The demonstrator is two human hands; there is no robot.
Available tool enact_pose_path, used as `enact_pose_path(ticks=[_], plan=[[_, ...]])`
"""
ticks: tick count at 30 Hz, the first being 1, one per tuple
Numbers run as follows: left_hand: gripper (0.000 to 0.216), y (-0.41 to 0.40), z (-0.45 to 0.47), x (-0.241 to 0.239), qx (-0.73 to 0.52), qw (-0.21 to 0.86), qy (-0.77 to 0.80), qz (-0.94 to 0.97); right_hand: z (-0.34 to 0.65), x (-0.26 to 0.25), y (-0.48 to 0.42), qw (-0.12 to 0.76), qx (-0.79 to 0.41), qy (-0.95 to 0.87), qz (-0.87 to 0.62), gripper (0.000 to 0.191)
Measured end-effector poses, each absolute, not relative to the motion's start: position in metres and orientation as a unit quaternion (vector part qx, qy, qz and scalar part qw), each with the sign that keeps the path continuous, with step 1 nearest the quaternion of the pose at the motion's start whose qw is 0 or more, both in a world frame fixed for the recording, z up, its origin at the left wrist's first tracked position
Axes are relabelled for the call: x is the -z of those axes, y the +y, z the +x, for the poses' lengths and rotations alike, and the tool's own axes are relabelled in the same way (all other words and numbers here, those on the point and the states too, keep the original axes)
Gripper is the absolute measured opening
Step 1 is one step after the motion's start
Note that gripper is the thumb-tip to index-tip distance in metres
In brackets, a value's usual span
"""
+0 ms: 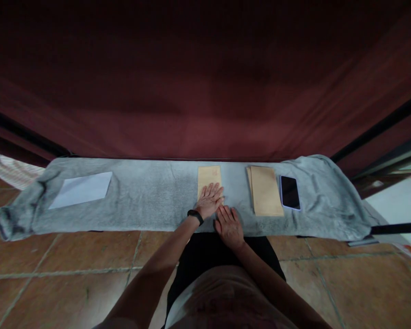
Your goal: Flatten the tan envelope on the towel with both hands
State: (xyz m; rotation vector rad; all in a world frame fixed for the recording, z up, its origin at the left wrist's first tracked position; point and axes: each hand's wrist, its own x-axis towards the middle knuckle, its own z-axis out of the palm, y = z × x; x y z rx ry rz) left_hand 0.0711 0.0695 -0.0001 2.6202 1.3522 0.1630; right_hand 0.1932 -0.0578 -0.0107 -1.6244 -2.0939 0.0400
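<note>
A tan paper envelope (208,174) lies flat on the grey cloth in front of me, with a faint reddish mark near its top right. My left hand (209,200), a dark band at its wrist, rests on it with the fingers stretched out, covering its lower half. Just right of and below it, my right hand (230,224) lies flat by the envelope's lower right corner. Its fingers are extended and hold nothing; whether the fingertips touch the envelope I cannot tell.
A small stack of tan envelopes (265,192) lies to the right, beside a phone (290,192) with a dark screen. White paper (84,189) lies at the left. Grey cloth (150,196) covers the narrow table; a dark red curtain (192,123) hangs behind it.
</note>
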Motion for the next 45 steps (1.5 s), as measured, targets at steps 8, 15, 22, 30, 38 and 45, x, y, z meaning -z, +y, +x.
enact_pose_path(ticks=[8,15,22,30,38,45], plan=[[0.053,0.017,0.041,0.001,-0.101,0.059,0.464,0.878,0.193,0.016,-0.059,0.232,-0.009,-0.769,-0.596,0.049],[0.058,0.003,0.031,0.006,-0.151,0.031,0.619,0.770,0.193,0.023,-0.058,0.232,-0.007,-0.762,-0.604,0.056],[0.063,0.008,0.042,-0.005,-0.201,0.080,0.657,0.722,0.191,0.021,-0.058,0.220,0.000,-0.759,-0.613,0.058],[0.075,0.029,0.040,-0.014,-0.312,0.235,0.696,0.602,0.189,0.020,-0.057,0.209,0.000,-0.753,-0.624,0.054],[0.053,0.030,0.048,-0.024,-0.427,0.403,0.624,0.515,0.187,0.004,-0.043,0.237,-0.040,-0.732,-0.638,0.048],[0.049,0.009,0.077,-0.046,-0.441,0.440,0.525,0.580,0.195,-0.009,-0.016,0.427,-0.367,-0.509,-0.652,0.030]])
